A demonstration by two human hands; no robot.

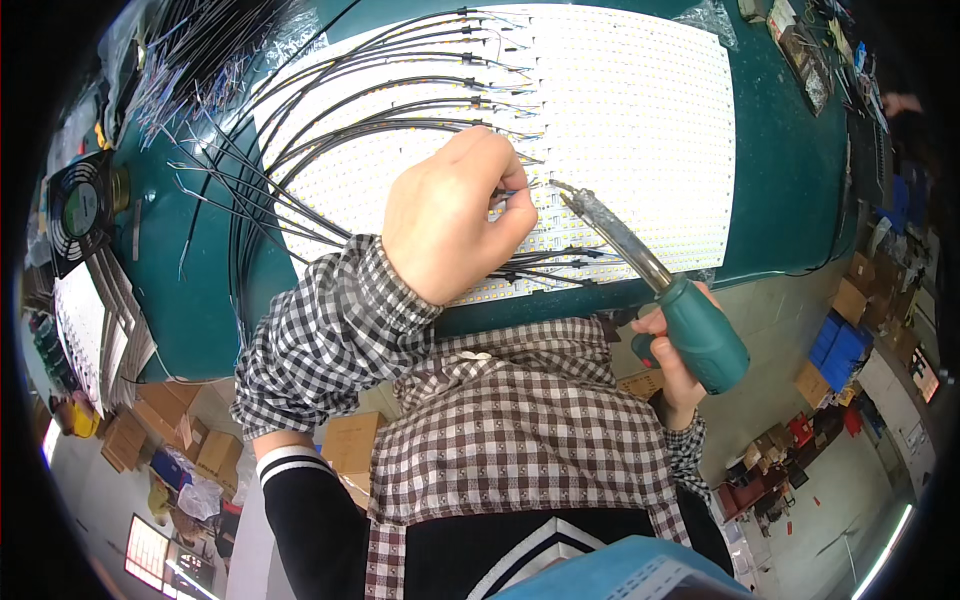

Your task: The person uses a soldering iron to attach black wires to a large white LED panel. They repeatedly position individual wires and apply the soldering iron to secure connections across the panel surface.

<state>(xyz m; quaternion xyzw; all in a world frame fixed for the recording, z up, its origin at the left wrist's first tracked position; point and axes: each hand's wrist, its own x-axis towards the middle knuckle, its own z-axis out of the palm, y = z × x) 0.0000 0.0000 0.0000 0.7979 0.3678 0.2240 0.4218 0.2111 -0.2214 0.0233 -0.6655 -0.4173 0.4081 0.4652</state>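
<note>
My left hand [455,210] is closed in a pinch over the white LED board [650,120], with a dark cable end between thumb and forefinger, mostly hidden by the fingers. Thin wire tips reach from there toward the board's solder points. In my right hand [678,380] is a green-handled soldering gun [708,338], its metal barrel slanting up and left. The tip is close beside the left fingertips; whether it touches the wires I cannot tell. Black cables [350,125] with thin coloured wire ends lie in a row across the board.
On the green table [200,330] stand a black fan [82,212] and a stack of white boards [95,325] at the left. A bundle of loose cables [205,60] lies at the far left. Tools and a metal box [800,55] sit at the far right.
</note>
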